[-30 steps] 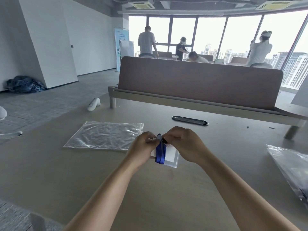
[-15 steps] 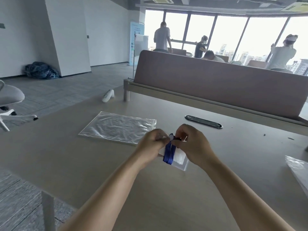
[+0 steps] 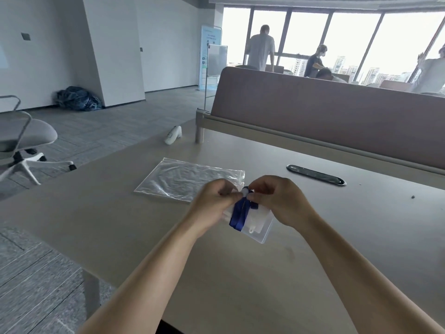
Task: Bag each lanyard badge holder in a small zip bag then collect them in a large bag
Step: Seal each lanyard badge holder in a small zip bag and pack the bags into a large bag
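A clear badge holder with a folded blue lanyard (image 3: 239, 215) sits inside a small clear zip bag (image 3: 261, 227), held just above the table. My left hand (image 3: 213, 203) pinches the bag's top edge from the left. My right hand (image 3: 279, 201) pinches the same edge from the right, fingertips almost meeting the left ones. The large zip bag (image 3: 185, 179) lies flat on the table just behind and left of my hands.
The beige table (image 3: 144, 237) has a black cable grommet (image 3: 315, 178) at the back right and a brown divider panel (image 3: 337, 116) behind it. A white controller (image 3: 173, 135) lies at the far left corner. An office chair (image 3: 21, 141) stands left; several people are by the windows.
My view has swung left, so the bags at the right edge are out of frame. Both hands keep pinching the small bag's top, which has tilted slightly.
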The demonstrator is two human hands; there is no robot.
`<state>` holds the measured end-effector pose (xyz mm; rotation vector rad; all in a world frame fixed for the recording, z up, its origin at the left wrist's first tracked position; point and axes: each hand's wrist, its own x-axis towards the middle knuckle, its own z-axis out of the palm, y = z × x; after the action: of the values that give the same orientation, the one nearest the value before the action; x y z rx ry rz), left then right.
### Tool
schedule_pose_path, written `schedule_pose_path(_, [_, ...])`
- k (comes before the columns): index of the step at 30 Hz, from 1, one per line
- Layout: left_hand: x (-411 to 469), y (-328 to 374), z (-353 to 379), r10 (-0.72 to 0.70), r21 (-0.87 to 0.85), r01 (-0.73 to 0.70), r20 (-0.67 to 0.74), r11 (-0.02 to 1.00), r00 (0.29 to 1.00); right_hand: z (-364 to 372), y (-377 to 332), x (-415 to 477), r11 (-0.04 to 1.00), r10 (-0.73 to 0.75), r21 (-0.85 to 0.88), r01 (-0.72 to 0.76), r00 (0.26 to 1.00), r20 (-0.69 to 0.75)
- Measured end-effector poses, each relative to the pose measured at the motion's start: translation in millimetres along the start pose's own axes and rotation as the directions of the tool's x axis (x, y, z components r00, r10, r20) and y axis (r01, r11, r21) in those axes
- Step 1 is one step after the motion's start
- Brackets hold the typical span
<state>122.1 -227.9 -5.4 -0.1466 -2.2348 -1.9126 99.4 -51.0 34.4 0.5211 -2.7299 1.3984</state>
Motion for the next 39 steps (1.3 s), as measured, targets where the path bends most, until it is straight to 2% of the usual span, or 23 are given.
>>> schedule_pose_path(3, [-2.2,-3.1,-13.2,-0.010,-0.034,0.012,0.039,0.999,0.999,11.8,-6.7,2.6,1.000,-0.012,0.028,0.011,0.999,0.051])
schedule_pose_path(9, [-5.9,-1.3,-32.0,-0.015,0.026,0.014,0.054,1.000,0.998,32.9,-18.4,9.5,0.998,-0.059,0.043,0.055,0.994,0.091])
schedule_pose_path(13, [-1.3,-3.0,-35.2,-0.047,0.064,0.044,0.039,0.997,0.998,39.7,-16.5,16.8,0.999,-0.038,-0.022,0.040,0.994,0.103])
schedule_pose_path(18, [26.8,-14.1,-29.9,-0.021,0.214,0.039,-0.088,0.976,0.996,35.2,-1.0,30.5,0.996,0.064,-0.060,-0.066,0.997,-0.031])
schedule_pose_path(25, [54.7,-38.1,-8.0,-0.135,0.425,0.072,0.120,0.903,0.984,14.0,24.8,36.6,0.965,0.220,-0.103,-0.242,0.957,-0.189])
schedule_pose_path(28, [54.4,-43.7,-4.3,-0.182,0.485,0.091,0.144,0.870,0.973,0.0,34.0,31.6,0.949,0.268,-0.102,-0.299,0.933,-0.240])
schedule_pose_path(39, [5.3,-21.3,39.6,-0.132,0.570,-0.037,0.253,0.821,0.958,-47.1,54.7,-25.7,0.927,0.355,-0.011,-0.376,0.885,-0.303])
